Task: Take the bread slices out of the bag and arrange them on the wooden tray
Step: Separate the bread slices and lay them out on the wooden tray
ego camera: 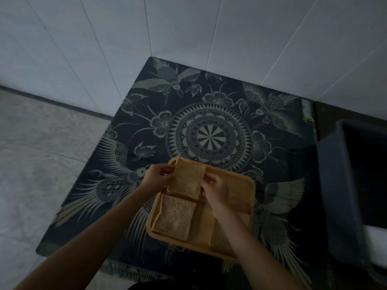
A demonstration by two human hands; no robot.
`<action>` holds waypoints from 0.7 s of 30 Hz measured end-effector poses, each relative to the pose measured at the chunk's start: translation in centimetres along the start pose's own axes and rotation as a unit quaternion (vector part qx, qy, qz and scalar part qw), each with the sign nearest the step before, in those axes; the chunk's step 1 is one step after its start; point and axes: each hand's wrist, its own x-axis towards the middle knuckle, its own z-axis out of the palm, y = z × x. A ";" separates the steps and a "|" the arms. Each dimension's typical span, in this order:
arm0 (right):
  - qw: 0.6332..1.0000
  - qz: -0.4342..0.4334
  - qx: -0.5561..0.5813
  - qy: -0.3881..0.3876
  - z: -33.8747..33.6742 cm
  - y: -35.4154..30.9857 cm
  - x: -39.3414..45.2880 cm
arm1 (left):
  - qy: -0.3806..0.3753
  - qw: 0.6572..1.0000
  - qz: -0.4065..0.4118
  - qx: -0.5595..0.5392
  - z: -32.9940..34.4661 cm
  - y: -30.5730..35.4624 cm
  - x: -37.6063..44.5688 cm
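A wooden tray (240, 185) lies on the patterned table, near its front edge. One bread slice (174, 218) rests flat in the tray's near left part. A second bread slice (187, 177) is at the tray's far left, held by both hands. My left hand (157, 177) pinches its left edge and my right hand (213, 189) grips its right edge. Whether this slice touches the tray I cannot tell. Under my right forearm a pale shape (219, 235) lies on the tray, possibly the bag; it is mostly hidden.
The table carries a dark cloth (213, 135) printed with birds, flowers and a round medallion. A dark plastic bin (356, 185) stands close to the table's right side. White tiled walls meet behind the table, and grey floor lies to the left.
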 end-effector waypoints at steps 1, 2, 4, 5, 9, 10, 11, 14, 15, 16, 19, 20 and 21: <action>1.000 0.000 -0.003 -0.002 0.2 0.2 0.1 | -0.002 1.000 0.001 0.007 -0.1 -0.3 0.0; 1.000 -0.001 -0.008 -0.005 0.3 0.3 0.1 | -0.002 1.000 0.003 0.014 -0.2 -0.5 0.0; 1.000 -0.001 -0.016 -0.009 0.6 0.7 0.2 | 0.006 0.999 0.018 0.034 -0.3 -0.8 -0.1; 1.000 -0.002 -0.022 -0.008 0.7 0.9 0.2 | 0.014 0.998 0.028 0.046 -0.2 -0.9 -0.2; 0.999 -0.008 -0.038 -0.003 1.1 1.0 0.3 | 0.051 0.993 0.061 0.083 0.4 -0.9 -0.8; 0.999 -0.011 -0.040 -0.003 1.1 1.0 0.3 | 0.056 0.993 0.064 0.085 0.6 -0.8 -0.9; 0.999 -0.014 -0.043 -0.002 1.1 1.0 0.2 | 0.058 0.992 0.065 0.086 0.8 -0.8 -1.0; 0.998 -0.025 -0.063 -0.003 1.1 1.0 0.1 | 0.069 0.991 0.064 0.096 1.2 -0.7 -1.2; 0.997 -0.030 -0.072 -0.003 1.1 1.0 0.1 | 0.075 0.990 0.066 0.102 1.3 -0.7 -1.3; 0.996 -0.034 -0.081 -0.002 1.1 1.0 0.0 | 0.078 0.989 0.069 0.108 1.3 -0.7 -1.4; 0.993 -0.051 -0.111 0.005 1.2 0.9 -0.2 | 0.076 0.989 0.062 0.110 1.3 -0.8 -1.4; 0.991 -0.059 -0.122 0.007 1.2 0.9 -0.3 | 0.076 0.990 0.057 0.107 1.2 -0.9 -1.4; 0.988 -0.067 -0.135 0.008 1.2 0.9 -0.4 | 0.076 0.990 0.054 0.106 1.1 -0.9 -1.4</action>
